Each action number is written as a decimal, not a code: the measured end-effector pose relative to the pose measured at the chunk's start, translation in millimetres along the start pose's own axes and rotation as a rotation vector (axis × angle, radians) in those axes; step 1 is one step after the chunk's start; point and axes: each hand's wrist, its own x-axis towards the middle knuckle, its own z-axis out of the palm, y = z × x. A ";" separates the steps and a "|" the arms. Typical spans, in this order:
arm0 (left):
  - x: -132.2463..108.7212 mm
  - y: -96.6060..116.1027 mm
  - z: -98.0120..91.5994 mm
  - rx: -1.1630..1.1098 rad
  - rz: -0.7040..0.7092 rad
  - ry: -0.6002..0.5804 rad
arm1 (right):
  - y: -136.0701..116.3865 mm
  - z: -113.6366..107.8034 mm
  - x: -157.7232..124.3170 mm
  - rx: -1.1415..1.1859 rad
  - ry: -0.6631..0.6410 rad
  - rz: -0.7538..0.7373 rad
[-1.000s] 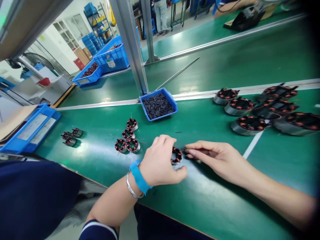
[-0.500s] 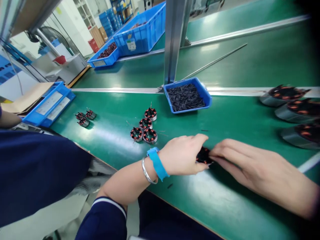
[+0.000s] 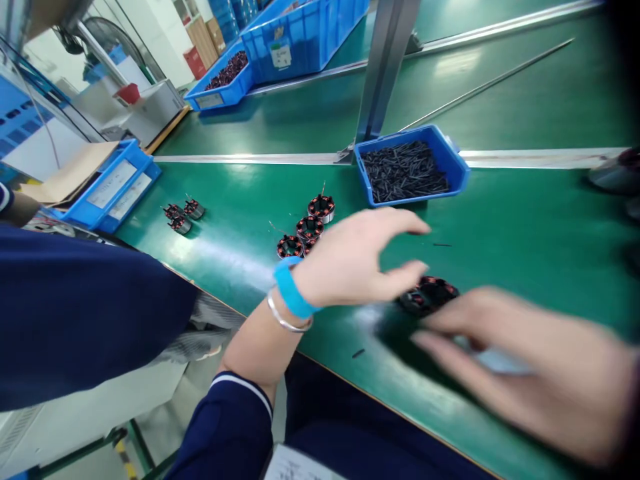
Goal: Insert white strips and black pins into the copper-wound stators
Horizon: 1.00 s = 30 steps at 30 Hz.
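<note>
A motor stator (image 3: 429, 295), a black ring with copper windings, lies on the green bench between my hands. My left hand (image 3: 363, 257) is open, thumb and fingers apart, just left of the stator and holding nothing visible. Close in front of the stator is my right hand (image 3: 520, 367), smeared by motion. Its thumb and fingertips are near each other, and I cannot make out anything between them. A blue tray of thin black sleeves (image 3: 404, 170) stands beyond my left hand. Left of that hand, several stators (image 3: 309, 228) are grouped, one partly hidden by it.
Three small stators (image 3: 180, 219) sit farther left, near a blue bin (image 3: 117, 190) with cardboard. Large blue crates (image 3: 305, 43) stand at the back beside a metal post (image 3: 385, 73). Loose black sleeves (image 3: 358, 353) lie on the bench. A co-worker's dark sleeve (image 3: 85, 313) is at left.
My left hand has let go of the stator and drawn back from it, opening up. My right hand has moved down from the stator toward me. The camera view has shifted right and downward.
</note>
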 end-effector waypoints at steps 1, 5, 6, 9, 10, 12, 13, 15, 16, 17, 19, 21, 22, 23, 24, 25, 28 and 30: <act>-8.3 -1.4 -11.4 0.070 -0.036 0.048 | -12.1 12.1 -2.1 -0.086 -0.017 -0.181; -46.0 -15.0 -32.3 0.386 -0.177 -0.072 | -37.0 54.3 0.6 -0.351 -0.036 -0.322; -53.3 -20.1 -29.9 0.430 -0.198 -0.099 | -38.0 59.7 1.9 -0.379 -0.042 -0.307; -63.1 -32.3 -12.6 0.491 -0.196 -0.027 | -36.9 58.7 3.7 -0.379 -0.031 -0.335; -62.4 -34.4 -6.6 0.494 -0.171 0.011 | -36.0 52.5 4.2 -0.339 -0.028 -0.338; -55.8 -35.9 1.6 0.470 -0.088 0.029 | -32.0 32.1 7.1 -0.199 -0.014 -0.312; -50.7 -36.0 3.1 0.444 -0.034 0.003 | -28.0 19.0 9.6 -0.120 0.016 -0.278; -38.1 -36.0 1.9 0.383 0.073 -0.078 | -14.8 -8.6 15.8 -0.008 0.144 -0.133; -31.4 -36.2 0.4 0.347 0.120 -0.109 | -5.9 -20.9 18.5 0.024 0.230 -0.021; -24.6 -36.2 -1.0 0.301 0.151 -0.116 | 4.0 -30.7 20.2 0.060 0.303 0.109; -12.2 -34.4 -0.5 0.182 0.134 -0.049 | 23.9 -40.9 20.0 0.192 0.346 0.340; -1.9 -28.8 5.9 0.103 0.006 0.045 | 39.3 -39.7 15.5 0.358 0.252 0.443; 2.6 -24.9 11.0 0.106 -0.076 0.069 | 44.4 -36.9 12.5 0.419 0.179 0.451; 6.7 -20.7 16.7 0.132 -0.148 0.064 | 47.8 -34.1 9.7 0.454 0.112 0.445; 10.8 -16.8 22.2 0.158 -0.193 0.035 | 50.0 -32.4 7.5 0.472 0.059 0.434; 14.9 -13.5 27.1 0.164 -0.204 -0.010 | 51.3 -32.1 6.4 0.486 0.029 0.427; 27.1 -8.9 35.9 0.013 -0.105 -0.169 | 55.1 -39.3 9.8 0.510 0.057 0.430; 33.6 -9.5 38.2 -0.124 -0.039 -0.255 | 58.6 -44.7 15.9 0.501 0.124 0.424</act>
